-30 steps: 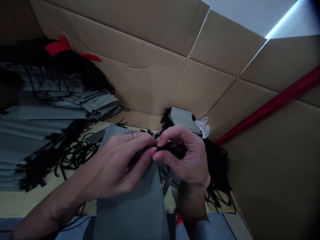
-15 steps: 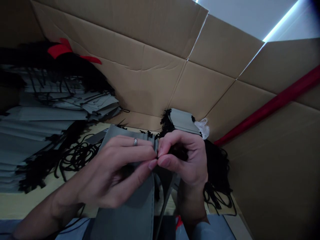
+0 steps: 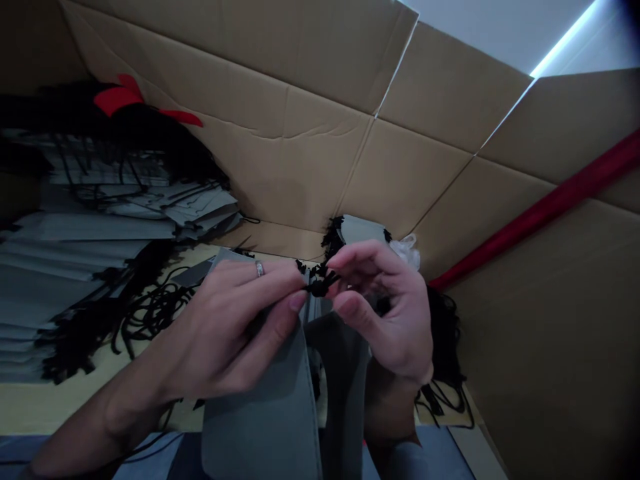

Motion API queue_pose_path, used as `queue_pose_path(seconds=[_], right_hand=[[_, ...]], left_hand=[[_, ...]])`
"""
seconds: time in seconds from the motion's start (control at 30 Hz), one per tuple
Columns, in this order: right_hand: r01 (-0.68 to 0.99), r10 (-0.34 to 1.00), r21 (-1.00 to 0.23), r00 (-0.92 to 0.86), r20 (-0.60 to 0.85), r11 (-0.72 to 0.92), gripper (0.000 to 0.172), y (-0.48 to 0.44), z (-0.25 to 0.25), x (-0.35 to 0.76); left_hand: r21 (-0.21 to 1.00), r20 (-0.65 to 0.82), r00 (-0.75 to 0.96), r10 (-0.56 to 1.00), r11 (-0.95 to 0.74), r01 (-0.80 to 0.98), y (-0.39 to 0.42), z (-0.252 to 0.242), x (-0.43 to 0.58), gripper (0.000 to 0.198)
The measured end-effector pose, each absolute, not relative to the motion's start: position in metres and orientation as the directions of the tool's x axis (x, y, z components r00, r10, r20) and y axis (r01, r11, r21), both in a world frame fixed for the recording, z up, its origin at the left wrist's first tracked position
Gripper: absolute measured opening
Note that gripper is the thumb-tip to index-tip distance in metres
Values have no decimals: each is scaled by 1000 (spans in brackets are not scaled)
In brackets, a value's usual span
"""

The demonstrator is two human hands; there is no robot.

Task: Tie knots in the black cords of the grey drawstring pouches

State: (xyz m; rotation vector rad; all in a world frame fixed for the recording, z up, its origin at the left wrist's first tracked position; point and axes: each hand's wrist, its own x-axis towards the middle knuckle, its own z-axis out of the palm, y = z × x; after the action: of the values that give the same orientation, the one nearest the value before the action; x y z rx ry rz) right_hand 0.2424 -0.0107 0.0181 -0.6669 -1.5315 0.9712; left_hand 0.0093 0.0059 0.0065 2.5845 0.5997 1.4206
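My left hand [image 3: 250, 310], with a ring on one finger, pinches a black cord at its knot [image 3: 319, 288]. Below the fingers hangs a grey panel [image 3: 260, 427] with a stitched edge, and a second grey piece [image 3: 345, 373] hangs to its right. My right hand [image 3: 385, 307] is just right of the knot, thumb and index finger apart. Short cord ends point from the knot toward its other fingers; whether those fingers touch the cord is hard to tell.
Grey panels with black cords [image 3: 75, 267] are piled at the left, a red strip [image 3: 120, 100] on top. Behind my hands stands a smaller grey stack [image 3: 363, 230] beside a clear plastic bag [image 3: 407, 250]. Cardboard walls [image 3: 300, 167] surround the table; a red band [image 3: 540, 210] crosses at right.
My right thumb and index finger have parted and moved slightly right, exposing the black knot. My left hand has risen a little, still pinching. The grey pieces below have shifted right.
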Motion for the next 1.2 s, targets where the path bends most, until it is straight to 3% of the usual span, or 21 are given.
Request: queue_pose_path(seconds=[0.3, 0.47, 0.57, 1.1, 1.2], right_hand=[[25, 836, -839, -113, 537, 543, 29, -11, 13, 233], [45, 823, -827, -139, 550, 560, 21, -11, 8, 234], [46, 814, -817, -144, 563, 574, 18, -11, 7, 233], [-49, 861, -867, -103, 499, 496, 20, -18, 1, 217], [-43, 850, -851, -51, 524, 523, 21, -19, 1, 216]], left_hand=[[98, 789, 524, 321, -907, 409, 7, -5, 11, 15], [-102, 796, 566, 213, -875, 473, 14, -7, 18, 24], [-147, 805, 564, 184, -859, 490, 16, -7, 20, 24], [155, 821, 489, 295, -939, 307, 13, -6, 16, 22], [228, 807, 491, 328, -940, 254, 14, -4, 13, 15]])
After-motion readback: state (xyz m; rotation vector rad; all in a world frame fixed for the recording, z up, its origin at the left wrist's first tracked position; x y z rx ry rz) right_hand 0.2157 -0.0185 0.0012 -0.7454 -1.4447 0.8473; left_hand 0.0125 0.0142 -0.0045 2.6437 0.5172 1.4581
